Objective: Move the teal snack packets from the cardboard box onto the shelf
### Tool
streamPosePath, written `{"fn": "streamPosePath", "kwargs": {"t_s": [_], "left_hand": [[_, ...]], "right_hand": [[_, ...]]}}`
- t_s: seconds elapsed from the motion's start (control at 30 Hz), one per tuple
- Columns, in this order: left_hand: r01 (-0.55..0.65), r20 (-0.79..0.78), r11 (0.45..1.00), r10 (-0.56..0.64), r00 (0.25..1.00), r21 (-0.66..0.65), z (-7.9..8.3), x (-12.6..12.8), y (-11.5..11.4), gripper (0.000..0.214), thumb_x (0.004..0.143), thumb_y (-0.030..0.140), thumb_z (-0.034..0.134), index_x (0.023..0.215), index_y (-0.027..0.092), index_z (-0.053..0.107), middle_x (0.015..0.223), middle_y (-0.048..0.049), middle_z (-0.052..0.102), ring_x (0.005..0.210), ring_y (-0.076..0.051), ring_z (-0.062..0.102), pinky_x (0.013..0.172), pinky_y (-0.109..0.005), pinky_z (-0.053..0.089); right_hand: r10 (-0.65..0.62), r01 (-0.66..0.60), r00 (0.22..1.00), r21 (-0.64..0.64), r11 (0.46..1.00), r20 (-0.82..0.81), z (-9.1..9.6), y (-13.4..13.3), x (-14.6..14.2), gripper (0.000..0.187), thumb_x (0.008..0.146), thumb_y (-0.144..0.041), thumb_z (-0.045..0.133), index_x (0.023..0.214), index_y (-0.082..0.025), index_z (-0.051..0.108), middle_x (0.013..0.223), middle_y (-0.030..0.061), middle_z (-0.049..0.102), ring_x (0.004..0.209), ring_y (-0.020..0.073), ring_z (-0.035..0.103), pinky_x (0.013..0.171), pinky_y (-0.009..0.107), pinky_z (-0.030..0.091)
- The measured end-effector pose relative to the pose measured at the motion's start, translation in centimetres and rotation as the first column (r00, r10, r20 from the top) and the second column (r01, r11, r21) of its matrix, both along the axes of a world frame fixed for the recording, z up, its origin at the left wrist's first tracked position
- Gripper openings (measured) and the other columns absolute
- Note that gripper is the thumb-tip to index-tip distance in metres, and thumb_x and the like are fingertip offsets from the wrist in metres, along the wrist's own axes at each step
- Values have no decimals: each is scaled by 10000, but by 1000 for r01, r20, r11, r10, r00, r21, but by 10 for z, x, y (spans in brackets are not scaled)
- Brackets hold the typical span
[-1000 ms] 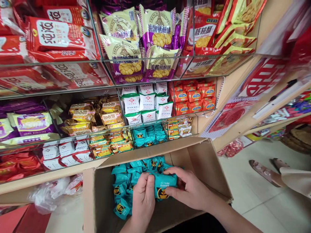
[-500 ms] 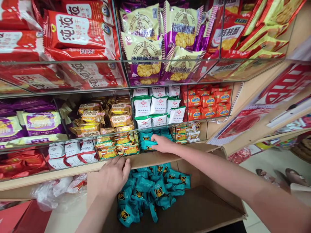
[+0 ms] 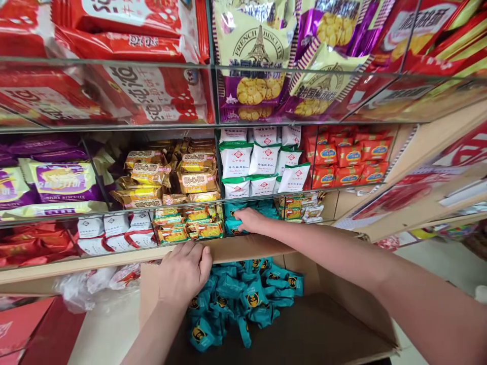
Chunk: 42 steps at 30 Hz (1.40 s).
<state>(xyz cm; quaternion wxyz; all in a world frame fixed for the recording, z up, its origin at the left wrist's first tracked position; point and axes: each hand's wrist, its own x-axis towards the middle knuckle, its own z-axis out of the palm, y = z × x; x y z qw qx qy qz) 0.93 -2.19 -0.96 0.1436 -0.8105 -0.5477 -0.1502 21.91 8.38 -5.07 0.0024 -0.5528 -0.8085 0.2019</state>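
- At the far left, red packs (image 3: 34,246) lie in the bottom tier of a glass-fronted shelf (image 3: 114,126). White-and-red packets (image 3: 110,230) sit just beside them.
- Under that tier, a crumpled clear plastic bag (image 3: 79,291) lies on the floor.
- Our left hand (image 3: 184,271) rests palm down on the back rim of an open cardboard box (image 3: 342,309), which stands below the shelf. Its fingers (image 3: 198,266) are close together and bent over the rim. We cannot tell whether they clamp it.
- Above that hand, yellow-green packets (image 3: 186,225) fill a bottom compartment, with golden packets (image 3: 163,175) one tier up.
- Inside the box, loose teal packets (image 3: 243,299) are heaped against the back wall, just right of our left hand.
- Our right hand (image 3: 249,220) reaches over the box into the next bottom compartment. Its fingers (image 3: 240,217) are drawn narrow and curl onto the teal shelf packets (image 3: 231,226) at the compartment's front.
- White-and-green packets (image 3: 258,162) stand in the compartment above our right hand.
- Further right, orange packets (image 3: 350,157) are stacked in rows in the middle tier.
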Motion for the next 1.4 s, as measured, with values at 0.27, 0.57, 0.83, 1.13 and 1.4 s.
{"fn": "streamPosePath", "kwargs": {"t_s": [0.27,0.57,0.83,1.13,1.4], "left_hand": [[-5,-4,999,5,1000,-34,-1,2,2,319,816,308,355,668,180,607,691,-54,612,692,-187,545,632,-294,338],[82,79,889,-52,996,-451,26,15,26,322,811,353,341,930,219,609,931,-30,627,852,-169,565,705,-250,413],[187,-146,749,-355,923,-636,9,98,95,271,730,210,523,968,109,602,1010,-160,600,980,-246,543,805,-313,416],[-20,-339,708,-312,888,-706,6,126,102,217,745,169,517,913,65,608,986,-171,609,920,-237,575,742,-385,451],[93,-280,724,-378,883,-684,-5,116,119,288,696,177,544,974,114,590,1029,-178,578,968,-274,547,769,-326,416]], "right_hand": [[-24,25,999,-22,999,34,4,1,-2,286,641,-288,682,882,-182,571,813,29,619,728,178,576,534,207,360],[3,-4,993,6,1000,119,17,0,36,407,601,-261,704,972,-147,579,983,96,607,880,226,567,664,244,403],[37,-38,979,0,999,200,11,-4,43,257,661,-218,647,912,-180,609,964,112,624,875,246,584,629,257,393],[-9,15,983,-34,999,185,20,-2,57,227,653,-212,626,877,-173,620,927,80,643,773,211,591,541,225,359],[-9,22,992,-96,995,126,14,-1,55,200,660,-218,599,838,-127,615,852,78,650,665,174,567,498,218,353]]}}
